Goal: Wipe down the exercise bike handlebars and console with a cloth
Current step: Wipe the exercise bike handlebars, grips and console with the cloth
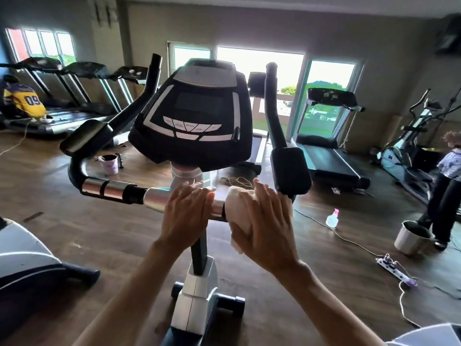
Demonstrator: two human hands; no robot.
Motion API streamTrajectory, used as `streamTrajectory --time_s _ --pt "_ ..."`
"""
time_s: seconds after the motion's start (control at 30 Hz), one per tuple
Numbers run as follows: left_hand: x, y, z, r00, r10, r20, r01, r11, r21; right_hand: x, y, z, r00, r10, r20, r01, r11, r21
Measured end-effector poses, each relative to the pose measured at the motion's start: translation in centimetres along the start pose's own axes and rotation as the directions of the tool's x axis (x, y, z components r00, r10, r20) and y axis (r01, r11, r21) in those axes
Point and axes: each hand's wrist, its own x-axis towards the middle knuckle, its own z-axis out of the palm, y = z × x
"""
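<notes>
The exercise bike's black console [197, 116] with pale buttons stands straight ahead, tilted toward me. Below it runs the handlebar [112, 189], a chrome and black crossbar with padded armrests at both ends and upright grips behind. My left hand [185, 216] is wrapped over the bar's middle, just left of the post. My right hand [264, 223] presses a cream cloth [237, 208] around the bar's right section, beside the right armrest pad [290, 168]. The bar under the cloth is hidden.
A spray bottle [332, 218] stands on the wooden floor at the right, near a cable, a power strip [391, 267] and a metal bucket [411, 237]. A small bucket [109, 164] sits left of the post. Treadmills line the windows. Two people work at the far left and right.
</notes>
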Motion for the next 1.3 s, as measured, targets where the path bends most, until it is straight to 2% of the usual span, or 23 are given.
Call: streamTrajectory --time_s 0.17,0.3,0.43,0.53,0.6,0.7,0.83,0.93,1.03,1.1,1.23,1.3 --pt "0.3 0.2 -0.1 0.999 -0.043 0.012 0.043 0.999 -0.013 1.0 -1.5 0.3 0.992 0.12 0.051 -0.125 0.986 0.113" --pt "0.3 0.4 -0.6 1.0 -0.02 0.003 0.021 0.999 -0.03 1.1 0.3 -1.2 0.973 -0.02 0.229 0.007 0.998 0.055" --pt "0.2 0.6 -0.7 0.998 -0.057 0.004 0.057 0.998 -0.003 1.8 -1.5 -2.9 0.972 0.15 0.18 -0.117 0.977 -0.178" --pt "0.2 0.6 -0.8 0.999 -0.038 0.002 0.038 0.999 0.019 1.6 -4.8 -1.8 0.935 0.271 0.227 -0.257 0.962 -0.089" --pt "0.1 0.5 -0.6 0.999 -0.034 -0.006 0.034 0.999 0.034 1.2 -5.0 -0.9 0.935 0.316 0.159 -0.316 0.948 -0.028" --pt "0.0 0.3 -0.2 0.999 -0.026 -0.024 0.026 0.999 0.02 1.0 -3.6 0.5 0.972 0.235 -0.015 -0.236 0.969 -0.069" --pt "0.0 0.1 0.0 0.999 0.005 -0.035 -0.004 1.0 0.027 1.5 -2.1 1.5 0.978 0.201 -0.053 -0.207 0.966 -0.152" --pt "0.1 0.1 -0.4 0.999 -0.018 0.03 0.018 1.0 0.007 2.0 -2.4 1.7 0.979 0.192 -0.073 -0.203 0.961 -0.189" --pt "0.3 0.5 -1.0 0.991 -0.065 0.12 0.069 0.997 -0.03 2.9 -2.7 0.2 0.978 0.159 -0.134 -0.172 0.981 -0.092" --pt "-0.1 1.2 -1.8 0.977 -0.131 0.168 0.154 0.98 -0.128 3.0 -2.6 -1.8 0.97 0.19 -0.149 -0.19 0.982 0.013" --pt "-4.6 5.5 -3.8 0.973 -0.23 -0.01 0.215 0.923 -0.32 -1.8 -3.3 -5.8 0.94 0.297 -0.166 -0.234 0.918 0.322" --pt "-8.6 8.4 -4.1 0.955 -0.292 -0.052 0.251 0.889 -0.383 -7.0 -3.5 -6.1 0.918 0.372 -0.136 -0.294 0.87 0.396"
